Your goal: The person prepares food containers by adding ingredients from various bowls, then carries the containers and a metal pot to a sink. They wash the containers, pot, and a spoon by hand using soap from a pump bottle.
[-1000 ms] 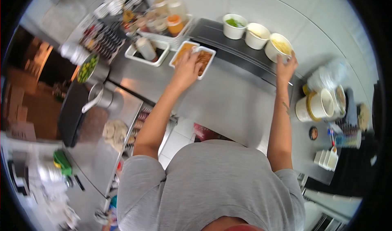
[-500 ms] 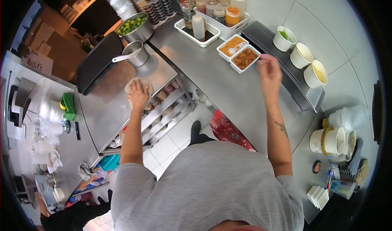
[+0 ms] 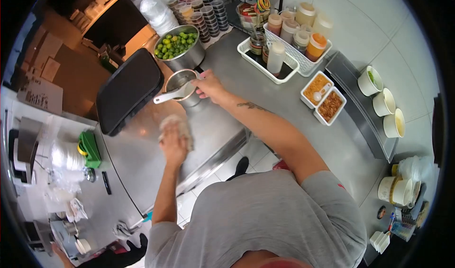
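Observation:
My left hand (image 3: pixel 174 145) presses a pale cloth (image 3: pixel 176 126) against the steel counter; the cloth is bunched under my fingers and slightly blurred. Across my body, my right hand (image 3: pixel 210 85) is closed at the right rim of a small metal pot (image 3: pixel 191 100). A white long-handled spoon (image 3: pixel 167 96) rests across the pot's mouth, its far end close to my right fingertips. Behind the pot stands a larger steel pot (image 3: pixel 198 55) filled with green limes (image 3: pixel 175 45). A black tray (image 3: pixel 130 90) leans to the left of both pots.
Two white containers of crumbly food (image 3: pixel 332 106) sit on the right counter. Baskets of sauce bottles (image 3: pixel 276 58) and stacked lidded cups (image 3: pixel 208 19) stand at the back. White tubs (image 3: pixel 383 102) line a dark ledge. Another person's arm (image 3: pixel 61 256) shows at lower left.
My right hand has moved from beside the food containers leftward to the small metal pot. My left hand remains on the cloth, and the view has shifted to the left.

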Tool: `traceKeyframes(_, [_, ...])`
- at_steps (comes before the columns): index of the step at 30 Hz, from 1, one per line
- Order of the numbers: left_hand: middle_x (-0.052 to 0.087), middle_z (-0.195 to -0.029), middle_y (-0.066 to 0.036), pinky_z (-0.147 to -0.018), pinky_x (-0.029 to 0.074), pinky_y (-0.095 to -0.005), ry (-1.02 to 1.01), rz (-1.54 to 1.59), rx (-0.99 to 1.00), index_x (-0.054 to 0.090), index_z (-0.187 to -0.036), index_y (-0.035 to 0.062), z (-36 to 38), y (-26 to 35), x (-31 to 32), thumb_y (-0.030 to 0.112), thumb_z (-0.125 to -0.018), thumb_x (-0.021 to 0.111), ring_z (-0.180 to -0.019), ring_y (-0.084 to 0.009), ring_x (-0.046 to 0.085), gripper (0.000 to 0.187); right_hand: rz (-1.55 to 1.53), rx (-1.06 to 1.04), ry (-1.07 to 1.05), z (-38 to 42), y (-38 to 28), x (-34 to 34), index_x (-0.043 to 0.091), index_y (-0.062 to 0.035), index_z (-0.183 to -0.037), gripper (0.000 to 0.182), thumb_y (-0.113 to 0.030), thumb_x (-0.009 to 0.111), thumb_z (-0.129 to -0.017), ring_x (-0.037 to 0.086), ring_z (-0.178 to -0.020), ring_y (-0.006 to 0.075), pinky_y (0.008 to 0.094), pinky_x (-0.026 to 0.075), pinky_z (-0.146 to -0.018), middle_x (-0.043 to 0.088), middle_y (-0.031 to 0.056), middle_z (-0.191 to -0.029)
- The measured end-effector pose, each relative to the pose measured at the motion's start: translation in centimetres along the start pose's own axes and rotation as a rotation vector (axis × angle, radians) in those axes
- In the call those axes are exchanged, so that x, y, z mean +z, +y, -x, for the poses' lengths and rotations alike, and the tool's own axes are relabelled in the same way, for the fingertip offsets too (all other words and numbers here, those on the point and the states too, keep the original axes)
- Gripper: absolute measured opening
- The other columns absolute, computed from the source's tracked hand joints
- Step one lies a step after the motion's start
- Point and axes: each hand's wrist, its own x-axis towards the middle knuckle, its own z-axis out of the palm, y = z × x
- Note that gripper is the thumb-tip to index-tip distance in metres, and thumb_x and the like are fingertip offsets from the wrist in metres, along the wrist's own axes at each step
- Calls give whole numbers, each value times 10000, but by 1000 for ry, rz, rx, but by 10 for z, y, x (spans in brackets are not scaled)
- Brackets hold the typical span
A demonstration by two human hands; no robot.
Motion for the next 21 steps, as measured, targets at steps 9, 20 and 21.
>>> traceKeyframes(9, [244,-1450,-145,-1006,232,-540,25,49,-69,384,-1331,107,-104,-92,34,337,-891,474,-1309,-379,230,504,-194,40,10,-28,29,0,420,0,-843,194,-1,551,-700,528,-418,203,344,432,-328,522,136,-634])
traceKeyframes(20, [544,-1206,-141,-926,401,-340,-553,1212,304,530,-1192,36,-145,101,46,173,-805,635,-1073,-232,525,424,-496,-92,247,139,25,-112,406,-11,-827,205,-7,581,-721,536,-474,155,296,487,-404,493,81,-662])
traceKeyframes(21, [548,-1199,-142,-925,403,-345,-631,1248,340,532,-1187,40,-139,124,40,179,-798,640,-1072,-237,528,427,-527,-106,307,158,29,-119,406,-15,-825,203,-3,579,-721,539,-477,155,295,488,-404,493,79,-663])
